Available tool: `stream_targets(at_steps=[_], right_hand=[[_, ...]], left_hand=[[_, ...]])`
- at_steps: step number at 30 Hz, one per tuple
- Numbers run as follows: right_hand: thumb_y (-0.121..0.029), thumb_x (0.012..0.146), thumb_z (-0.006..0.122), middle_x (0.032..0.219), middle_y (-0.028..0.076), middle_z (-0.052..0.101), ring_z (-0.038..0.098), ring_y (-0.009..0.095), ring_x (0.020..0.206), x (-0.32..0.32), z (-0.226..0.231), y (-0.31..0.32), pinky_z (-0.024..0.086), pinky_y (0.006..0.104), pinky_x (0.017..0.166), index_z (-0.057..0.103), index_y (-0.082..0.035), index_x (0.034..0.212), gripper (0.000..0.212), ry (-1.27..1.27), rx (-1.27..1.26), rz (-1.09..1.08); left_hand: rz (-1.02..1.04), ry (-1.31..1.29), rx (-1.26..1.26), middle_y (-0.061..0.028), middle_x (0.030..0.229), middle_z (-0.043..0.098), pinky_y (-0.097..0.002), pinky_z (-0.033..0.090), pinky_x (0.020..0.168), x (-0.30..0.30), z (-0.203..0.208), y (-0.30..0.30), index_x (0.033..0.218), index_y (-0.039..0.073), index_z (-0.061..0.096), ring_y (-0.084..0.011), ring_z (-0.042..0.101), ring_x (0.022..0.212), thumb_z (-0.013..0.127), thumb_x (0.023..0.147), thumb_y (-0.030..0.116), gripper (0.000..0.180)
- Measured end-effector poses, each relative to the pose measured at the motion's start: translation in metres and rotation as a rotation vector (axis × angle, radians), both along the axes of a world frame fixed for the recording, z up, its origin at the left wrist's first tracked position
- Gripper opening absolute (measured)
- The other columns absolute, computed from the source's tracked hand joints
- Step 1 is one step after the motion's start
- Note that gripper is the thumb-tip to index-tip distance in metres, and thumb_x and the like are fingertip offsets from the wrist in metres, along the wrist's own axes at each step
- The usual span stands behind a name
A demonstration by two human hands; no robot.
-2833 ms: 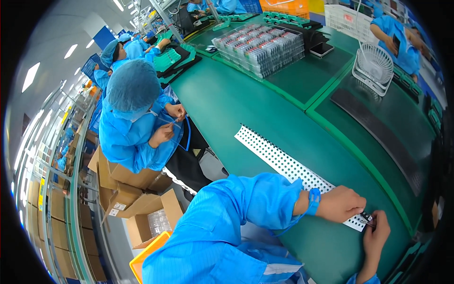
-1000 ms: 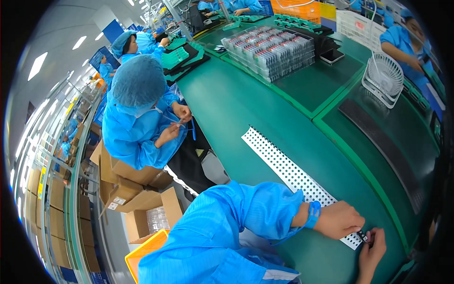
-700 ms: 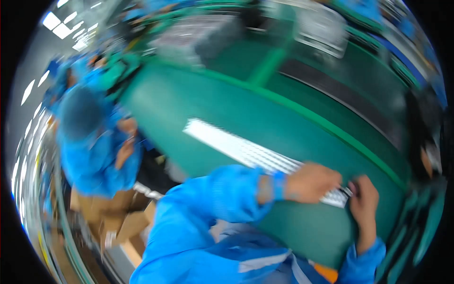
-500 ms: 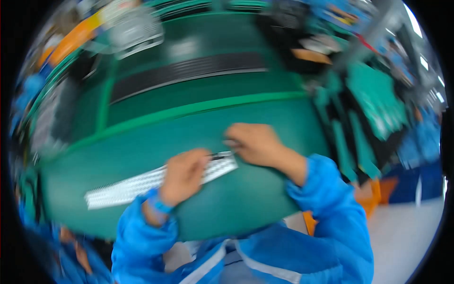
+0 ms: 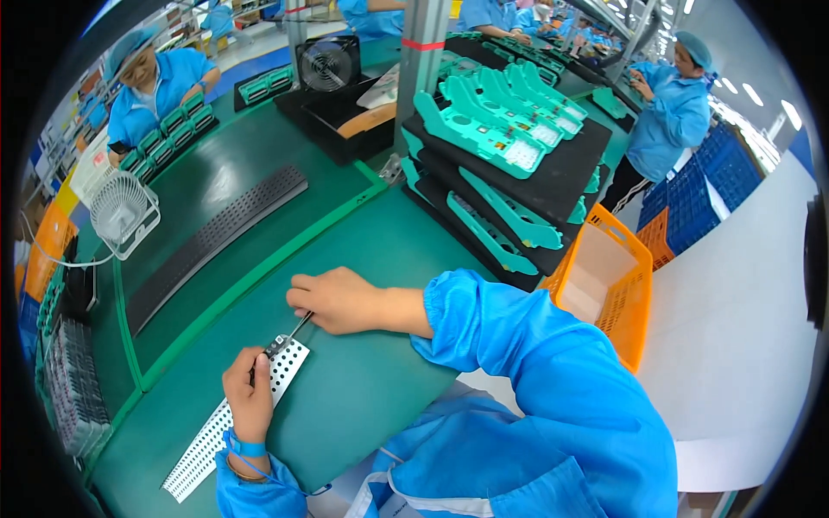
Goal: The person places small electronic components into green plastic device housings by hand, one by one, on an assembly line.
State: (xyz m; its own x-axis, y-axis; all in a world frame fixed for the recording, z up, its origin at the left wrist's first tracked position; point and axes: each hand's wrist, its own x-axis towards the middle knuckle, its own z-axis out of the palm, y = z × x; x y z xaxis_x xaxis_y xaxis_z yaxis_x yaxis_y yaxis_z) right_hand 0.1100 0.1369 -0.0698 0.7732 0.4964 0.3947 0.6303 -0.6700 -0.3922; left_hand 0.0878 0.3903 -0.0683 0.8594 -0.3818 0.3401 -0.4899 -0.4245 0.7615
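A white strip with rows of black dots (image 5: 203,449) lies slanted on the green mat. Over its far end my left hand (image 5: 248,390) pinches a small black part (image 5: 278,346) with a tiny pale square on it. My right hand (image 5: 341,300) is closed around a thin metal tool that looks like tweezers (image 5: 302,324). Its tip points down at the black part and seems to touch it. The tool's upper end is hidden in my fingers. A blue band (image 5: 247,446) circles my left wrist.
Green plastic housings (image 5: 509,108) sit on stacked black trays (image 5: 414,203) to the right. An orange crate (image 5: 635,285) stands beyond my right arm. Across the green ledge lie a long black perforated strip (image 5: 220,229) and a white fan (image 5: 123,211). Co-workers stand farther off.
The view has swung to the right and sharpened, bringing the housings and crate fully in. Both hands stay at the strip's far end; the black part and metal tool now show clearly.
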Motion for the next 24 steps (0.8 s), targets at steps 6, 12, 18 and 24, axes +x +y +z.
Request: stream_targets(at_steps=[6, 12, 18, 24], right_hand=[[-0.01, 0.076, 0.066, 0.097, 0.011, 0.052, 0.063, 0.029, 0.079, -0.049, 0.011, -0.075, 0.052, 0.0426, 0.066, 0.055, -0.009, 0.1, 0.026, -0.262, -0.345, -0.479], [-0.015, 0.078, 0.062, 0.097, 0.005, 0.055, 0.056, 0.022, 0.088, -0.07, 0.033, -0.148, 0.047, 0.0364, 0.073, 0.058, -0.01, 0.098, 0.02, -0.506, -0.877, -0.591], [-0.012, 0.084, 0.058, 0.104, 0.004, 0.059, 0.054, 0.023, 0.1, -0.067, 0.035, -0.152, 0.048, 0.0356, 0.083, 0.061, -0.011, 0.105, 0.021, -0.359, -0.831, -0.592], [-0.011, 0.084, 0.057, 0.112, 0.003, 0.061, 0.054, 0.024, 0.102, -0.058, 0.031, -0.167, 0.049, 0.0364, 0.088, 0.061, -0.01, 0.107, 0.023, -0.294, -0.781, -0.619]], left_hand=[[-0.018, 0.023, -0.033, -0.0081, 0.066, 0.052, -0.0326, 0.035, 0.053, -0.005, 0.004, 0.006, 0.091, 0.0, 0.063, -0.0147, 0.044, 0.058, 0.057, 0.101, 0.016, 0.02], [-0.051, 0.031, -0.001, -0.0066, 0.07, 0.053, -0.0309, 0.038, 0.058, -0.006, 0.007, 0.004, 0.092, -0.001, 0.062, -0.0123, 0.047, 0.064, 0.055, 0.101, 0.016, 0.021], [-0.077, 0.09, -0.075, -0.005, 0.072, 0.053, -0.0293, 0.038, 0.06, -0.002, 0.002, 0.009, 0.094, -0.002, 0.062, -0.0107, 0.046, 0.068, 0.055, 0.102, 0.015, 0.02], [-0.064, 0.194, -0.171, 0.0013, 0.081, 0.054, -0.0243, 0.038, 0.066, 0.01, -0.019, 0.027, 0.095, -0.002, 0.062, -0.0069, 0.046, 0.075, 0.054, 0.104, 0.015, 0.02]])
